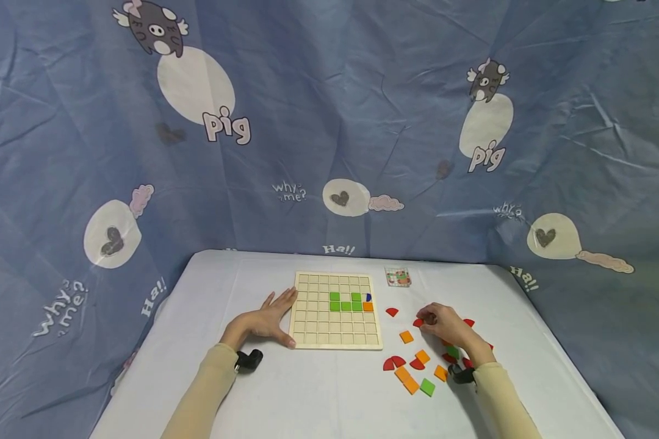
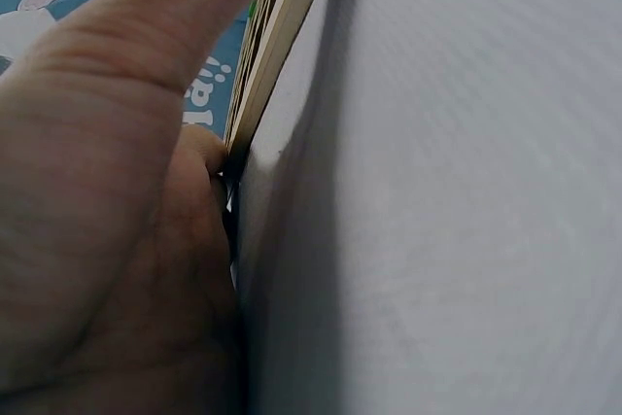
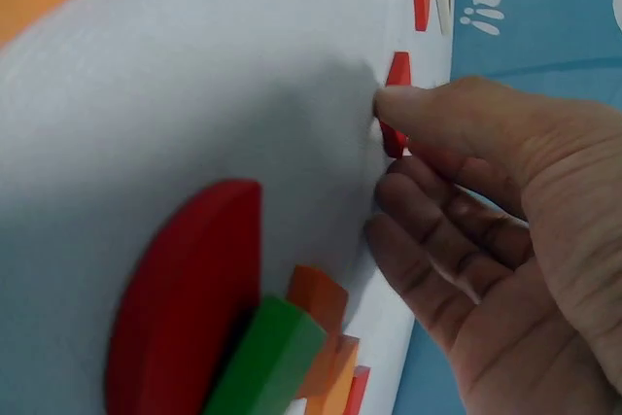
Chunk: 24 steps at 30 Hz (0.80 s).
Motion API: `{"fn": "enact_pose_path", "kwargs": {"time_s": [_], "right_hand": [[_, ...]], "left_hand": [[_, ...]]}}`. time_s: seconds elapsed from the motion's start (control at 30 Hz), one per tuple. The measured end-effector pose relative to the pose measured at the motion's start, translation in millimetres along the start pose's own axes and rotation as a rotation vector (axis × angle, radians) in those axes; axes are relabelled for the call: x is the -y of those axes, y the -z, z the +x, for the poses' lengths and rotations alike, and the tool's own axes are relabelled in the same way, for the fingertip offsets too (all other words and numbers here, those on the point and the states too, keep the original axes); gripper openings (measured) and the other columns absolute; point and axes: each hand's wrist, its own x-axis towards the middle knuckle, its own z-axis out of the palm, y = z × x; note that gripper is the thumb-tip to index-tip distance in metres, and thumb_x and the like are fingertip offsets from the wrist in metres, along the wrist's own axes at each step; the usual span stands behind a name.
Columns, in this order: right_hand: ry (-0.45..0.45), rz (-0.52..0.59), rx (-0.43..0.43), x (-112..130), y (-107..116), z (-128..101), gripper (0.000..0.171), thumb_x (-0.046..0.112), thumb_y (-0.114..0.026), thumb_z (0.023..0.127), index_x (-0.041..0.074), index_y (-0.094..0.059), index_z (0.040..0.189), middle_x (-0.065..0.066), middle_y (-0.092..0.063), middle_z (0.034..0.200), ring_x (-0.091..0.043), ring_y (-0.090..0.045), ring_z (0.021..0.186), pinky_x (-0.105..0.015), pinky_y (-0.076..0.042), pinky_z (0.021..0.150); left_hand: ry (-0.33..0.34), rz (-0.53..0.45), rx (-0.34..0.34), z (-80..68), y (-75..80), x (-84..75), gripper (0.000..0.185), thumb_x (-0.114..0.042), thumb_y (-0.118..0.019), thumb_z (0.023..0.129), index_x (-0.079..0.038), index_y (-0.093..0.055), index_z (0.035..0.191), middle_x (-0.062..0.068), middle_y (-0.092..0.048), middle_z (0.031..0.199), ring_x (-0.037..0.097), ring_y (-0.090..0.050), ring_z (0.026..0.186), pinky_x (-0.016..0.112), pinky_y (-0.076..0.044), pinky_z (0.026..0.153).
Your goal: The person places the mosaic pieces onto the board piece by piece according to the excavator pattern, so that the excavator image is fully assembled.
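The left hand (image 1: 266, 318) spreads its fingers apart along the left edge of the board (image 1: 332, 327), the thumb at its near left corner. Towards the board's right edge sit 5 green squares (image 1: 346, 306). Just right of that edge, 1 loose red piece (image 1: 392, 311) lies on the table (image 1: 285, 396). Farther right, well short of the table's right edge, is the red wedge (image 1: 417, 322), pinched between thumb and forefinger of the right hand (image 1: 445, 323), the nearer hand; its long axis cannot be told. That hand's other fingers hold nothing.
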Motion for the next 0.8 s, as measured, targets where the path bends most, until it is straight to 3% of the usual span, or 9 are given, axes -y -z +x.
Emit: {"fn": "enact_pose_path", "kwargs": {"time_s": [0.27,0.4,0.63,0.8], "right_hand": [[0.007,-0.003,-0.026,9,-2,5,0.018,0.014,-0.076,0.081,0.01,-0.069,0.098,0.001,-0.062,0.091,-0.012,-0.054,0.079,-0.024,-0.049,0.069],[0.054,0.018,-0.054,24,-5,14,0.017,0.012,-0.074,0.082,0.009,-0.069,0.097,-0.001,-0.061,0.09,-0.013,-0.053,0.078,-0.024,-0.048,0.066],[0.202,0.041,-0.094,62,-18,43,0.016,0.011,-0.073,0.082,0.009,-0.07,0.097,0.0,-0.065,0.089,-0.01,-0.056,0.075,-0.022,-0.05,0.062],[0.295,0.061,-0.074,88,-32,66,0.016,0.009,-0.07,0.084,0.007,-0.07,0.1,-0.002,-0.066,0.093,-0.01,-0.056,0.077,-0.023,-0.05,0.062]], "left_hand": [[-0.008,0.009,-0.002,0.9,-0.4,1.0,0.136,-0.061,-0.082,0.061,-0.004,-0.001,0.155,0.01,0.006,0.164,0.026,0.007,0.151,0.052,0.011,0.121],[-0.008,0.002,-0.011,0.9,-0.1,0.7,0.136,-0.06,-0.083,0.061,-0.003,-0.002,0.155,0.01,0.005,0.164,0.027,0.005,0.151,0.052,0.009,0.121],[-0.008,-0.005,-0.01,0.0,0.4,0.1,0.136,-0.06,-0.083,0.061,-0.004,-0.002,0.155,0.01,0.006,0.164,0.026,0.006,0.151,0.052,0.01,0.121],[-0.014,-0.011,-0.015,-0.1,-0.8,-0.2,0.136,-0.06,-0.083,0.061,-0.004,-0.003,0.155,0.01,0.005,0.164,0.027,0.005,0.151,0.052,0.01,0.121]]}}
